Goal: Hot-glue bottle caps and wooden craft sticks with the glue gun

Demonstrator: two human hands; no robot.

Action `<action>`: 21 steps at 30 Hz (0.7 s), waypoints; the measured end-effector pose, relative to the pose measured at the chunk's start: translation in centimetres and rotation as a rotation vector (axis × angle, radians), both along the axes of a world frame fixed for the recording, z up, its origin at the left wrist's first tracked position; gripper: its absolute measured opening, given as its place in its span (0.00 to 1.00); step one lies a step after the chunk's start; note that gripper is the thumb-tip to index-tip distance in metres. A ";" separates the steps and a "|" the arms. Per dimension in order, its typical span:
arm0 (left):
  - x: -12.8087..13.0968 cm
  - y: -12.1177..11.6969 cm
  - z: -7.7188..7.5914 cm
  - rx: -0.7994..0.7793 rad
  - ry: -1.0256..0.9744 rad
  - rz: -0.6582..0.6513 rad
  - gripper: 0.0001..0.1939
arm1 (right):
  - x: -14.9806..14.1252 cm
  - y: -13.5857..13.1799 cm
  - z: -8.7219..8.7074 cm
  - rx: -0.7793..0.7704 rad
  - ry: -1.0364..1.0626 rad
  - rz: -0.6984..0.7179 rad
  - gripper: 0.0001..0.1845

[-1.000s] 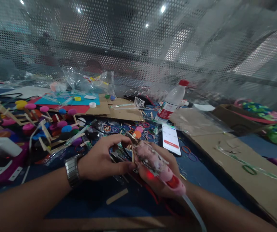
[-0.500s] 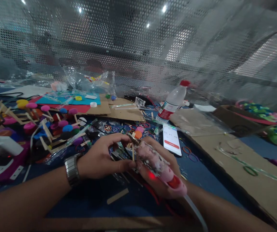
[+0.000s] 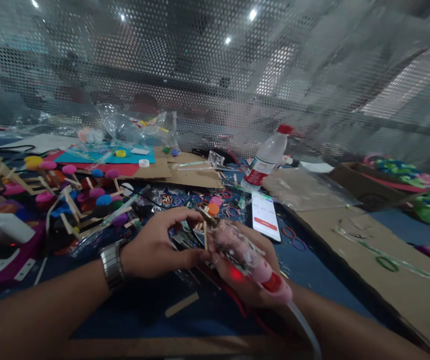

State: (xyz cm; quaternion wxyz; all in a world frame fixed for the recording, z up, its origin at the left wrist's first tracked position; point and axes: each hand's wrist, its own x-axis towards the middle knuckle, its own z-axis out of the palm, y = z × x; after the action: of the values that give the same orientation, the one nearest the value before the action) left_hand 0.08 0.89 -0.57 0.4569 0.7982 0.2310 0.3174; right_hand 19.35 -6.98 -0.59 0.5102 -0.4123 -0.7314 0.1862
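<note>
My right hand (image 3: 254,245) is wrapped round a pink hot glue gun (image 3: 241,250), its body coated in dirty, hardened glue. A red light glows on its side and a pale cord runs from its rear end. The metal nozzle points up and left, close to the fingertips of my left hand (image 3: 158,242). A thin wooden stick (image 3: 205,235) stands roughly upright between the thumb and forefinger of my left hand, beside the nozzle. Below the hands a flat wooden stick (image 3: 182,305) lies on the blue table. Dark items beneath the hands are partly hidden.
Wooden sticks with colourful caps (image 3: 76,195) crowd the left, near a purple power strip (image 3: 8,265). A phone (image 3: 265,218) and a bottle (image 3: 267,160) stand beyond my right hand. Cardboard (image 3: 335,255) covers the right side, with a box (image 3: 365,185) behind. Small rubber rings are scattered around.
The view has shifted very slightly. Both hands, the glue gun and the wooden stick keep nearly the same positions.
</note>
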 end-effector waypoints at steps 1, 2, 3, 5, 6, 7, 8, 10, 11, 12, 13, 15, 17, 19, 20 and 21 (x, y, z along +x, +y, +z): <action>0.0 0.0 0.0 -0.004 -0.005 -0.005 0.25 | -0.1 0.0 0.0 0.006 0.003 0.005 0.09; -0.1 0.0 0.0 -0.006 -0.010 -0.008 0.24 | -0.1 0.0 0.0 0.018 0.003 0.015 0.10; -0.1 0.1 0.0 -0.009 -0.012 -0.010 0.24 | -0.2 0.1 0.1 0.030 -0.003 0.033 0.10; -0.1 0.1 0.0 -0.018 -0.009 -0.006 0.25 | -0.2 0.1 0.1 0.042 -0.005 0.035 0.11; -0.1 0.1 -0.1 -0.025 -0.003 -0.004 0.26 | -0.1 0.1 0.1 0.044 0.000 0.037 0.11; -0.1 0.1 -0.1 -0.032 0.001 0.001 0.27 | -0.1 0.1 0.0 0.041 0.007 0.039 0.11; -0.1 0.1 -0.1 -0.043 0.007 0.004 0.28 | 0.0 0.0 0.0 0.029 0.011 0.047 0.10; -0.1 0.1 -0.2 -0.067 0.009 0.021 0.30 | 0.1 0.0 -0.2 0.003 0.026 0.061 0.10; -0.1 0.2 -0.2 -0.079 0.011 0.035 0.30 | 0.1 0.0 -0.3 0.002 0.039 0.075 0.10; -0.1 0.2 -0.3 -0.090 0.016 0.052 0.31 | 0.1 0.0 -0.4 0.006 0.054 0.086 0.11; -0.1 0.2 -0.3 -0.099 0.023 0.071 0.33 | 0.1 0.0 -0.5 0.012 0.064 0.097 0.12; -0.1 0.3 -0.2 -0.113 0.033 0.099 0.34 | 0.2 0.0 -0.5 0.025 0.079 0.122 0.13; -0.2 0.3 -0.1 -0.124 0.028 0.089 0.34 | 0.3 0.1 -0.5 0.019 0.072 0.124 0.12; -0.2 0.2 0.1 -0.120 0.003 0.051 0.31 | 0.6 0.1 -0.7 -0.018 0.064 0.095 0.10; -0.2 0.2 0.2 -0.111 -0.011 0.029 0.30 | 0.8 0.2 -0.9 -0.043 0.064 0.081 0.09; -0.2 0.1 0.3 -0.100 -0.027 0.013 0.28 | 0.9 0.3 -1.1 -0.074 0.068 0.062 0.07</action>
State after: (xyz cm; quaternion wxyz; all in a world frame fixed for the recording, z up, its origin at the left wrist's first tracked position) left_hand -0.13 1.01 -0.29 0.4974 0.7685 0.2454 0.3191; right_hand 20.27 -6.66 -1.71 0.5132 -0.4013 -0.7188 0.2426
